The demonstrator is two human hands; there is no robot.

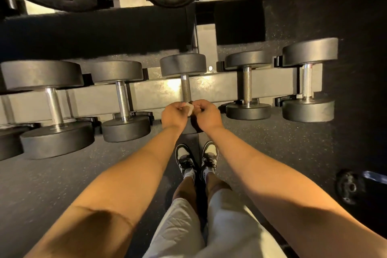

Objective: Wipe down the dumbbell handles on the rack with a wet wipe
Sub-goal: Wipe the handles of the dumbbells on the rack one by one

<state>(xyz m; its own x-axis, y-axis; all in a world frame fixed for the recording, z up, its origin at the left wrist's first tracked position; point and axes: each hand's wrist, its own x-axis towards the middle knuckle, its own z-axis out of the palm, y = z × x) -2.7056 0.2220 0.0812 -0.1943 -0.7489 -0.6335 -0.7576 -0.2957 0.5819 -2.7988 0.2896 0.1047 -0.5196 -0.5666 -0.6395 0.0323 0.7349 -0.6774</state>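
Person stands over the rack (219,87). Left hand (173,114) and right hand (207,115) each pinch the wet wipe (190,108), bunched between them at the near end of the middle handle (186,88); contact unclear. Judgement: early, since no handle looks visibly wiped and the neighbouring handles (247,86) are left to do. Room: bare handle ahead ends at the far head (183,65); the neighbours stand well apart.

The person wears pale grey, creased shorts (222,224) reaching the knees, white socks (190,174) and black-and-white lace-up sneakers (185,158), and both arms show bare down to the left hand (174,115) and right hand (208,116).
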